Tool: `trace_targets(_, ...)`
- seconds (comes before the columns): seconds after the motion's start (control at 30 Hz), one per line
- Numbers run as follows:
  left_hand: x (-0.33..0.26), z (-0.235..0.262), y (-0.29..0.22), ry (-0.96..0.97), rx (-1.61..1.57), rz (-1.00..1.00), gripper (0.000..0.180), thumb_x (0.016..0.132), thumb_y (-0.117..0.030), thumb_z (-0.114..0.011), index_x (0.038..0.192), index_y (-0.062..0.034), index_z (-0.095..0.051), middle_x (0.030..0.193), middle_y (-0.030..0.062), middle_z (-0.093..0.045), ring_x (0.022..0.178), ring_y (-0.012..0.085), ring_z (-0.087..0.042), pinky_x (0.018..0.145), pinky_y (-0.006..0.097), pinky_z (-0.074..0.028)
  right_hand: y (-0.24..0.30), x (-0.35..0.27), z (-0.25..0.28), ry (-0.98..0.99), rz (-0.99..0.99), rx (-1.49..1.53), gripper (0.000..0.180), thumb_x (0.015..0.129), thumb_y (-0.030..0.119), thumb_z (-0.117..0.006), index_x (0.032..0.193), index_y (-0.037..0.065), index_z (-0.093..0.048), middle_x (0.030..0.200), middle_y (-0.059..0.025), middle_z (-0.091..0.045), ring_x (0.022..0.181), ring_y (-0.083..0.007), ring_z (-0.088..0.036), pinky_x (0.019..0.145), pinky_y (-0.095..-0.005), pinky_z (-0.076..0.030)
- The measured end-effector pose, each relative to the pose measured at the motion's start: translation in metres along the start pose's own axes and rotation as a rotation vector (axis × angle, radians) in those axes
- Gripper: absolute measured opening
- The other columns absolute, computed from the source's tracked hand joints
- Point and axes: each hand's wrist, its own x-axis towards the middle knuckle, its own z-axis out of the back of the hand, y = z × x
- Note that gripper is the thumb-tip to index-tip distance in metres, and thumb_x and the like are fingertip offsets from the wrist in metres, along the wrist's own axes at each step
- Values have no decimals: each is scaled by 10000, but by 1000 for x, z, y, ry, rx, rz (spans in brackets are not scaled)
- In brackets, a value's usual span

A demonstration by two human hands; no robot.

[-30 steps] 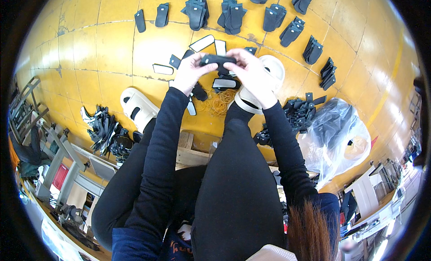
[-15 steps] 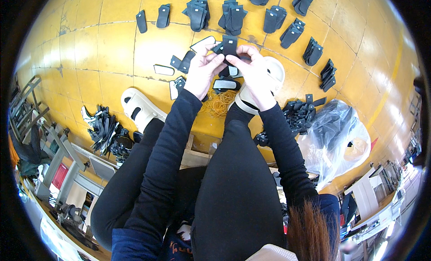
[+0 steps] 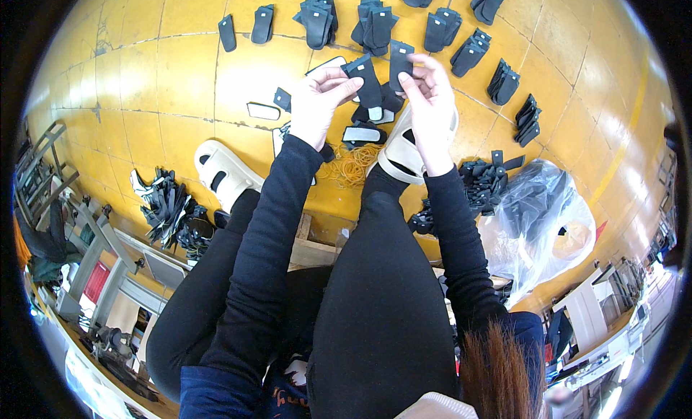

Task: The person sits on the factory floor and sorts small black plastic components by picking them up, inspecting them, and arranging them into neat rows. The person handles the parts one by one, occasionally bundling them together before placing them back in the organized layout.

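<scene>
Over the yellow tiled floor, my left hand pinches a flat black strap-shaped piece by its upper end. My right hand grips a second black piece just to the right of it. Both pieces hang side by side between my hands, almost touching. Below them lie more black pieces and a heap of orange rubber bands. My right foot wears a white clog under my right hand.
Several bundles of black pieces lie in rows across the floor beyond my hands. The other white clog is at my left, next to a black pile. A clear plastic bag and loose black parts lie at right.
My hands have risen away from me and turned the black pieces from lying across to standing upright. The single bundle now shows as two pieces, one in each hand.
</scene>
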Motion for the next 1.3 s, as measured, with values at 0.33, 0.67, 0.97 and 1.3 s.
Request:
trace_targets(0.33, -6, 4, 1, 82, -41, 68, 173, 875, -161, -617, 1000, -42, -603, 860, 84, -671, 734, 143, -661, 711, 263, -544, 0, -16, -10, 82, 161, -403, 215, 747, 55, -718, 953, 21, -667, 918, -36, -576, 707, -88, -491, 651, -209, -404)
trace_targets(0.67, -3, 9, 0, 15, -36, 76, 193, 868, -154, -633, 996, -10, -630, 828, 81, -667, 699, 139, -657, 682, 246, -546, -3, -3, -9, -56, 34, -142, 129, 776, 60, -687, 894, 15, -661, 937, -51, -583, 752, -95, -513, 701, -216, -413)
trace_targets(0.97, -6, 5, -4, 42, 60, 32, 191, 851, -129, -660, 972, 18, -641, 820, 77, -663, 700, 125, -645, 689, 231, -535, -8, -4, -5, -30, 92, -174, 137, 789, 40, -690, 897, -35, -651, 974, -28, -590, 759, -76, -540, 685, -194, -425)
trace_targets(1.3, -4, 7, -2, 85, 111, -84, 184, 839, -55, -649, 1010, 6, -627, 907, 67, -658, 795, 114, -630, 710, 232, -529, 4, -6, 6, 29, -120, -74, 151, 798, 46, -691, 928, -22, -657, 967, -34, -605, 876, -94, -582, 819, -208, -436)
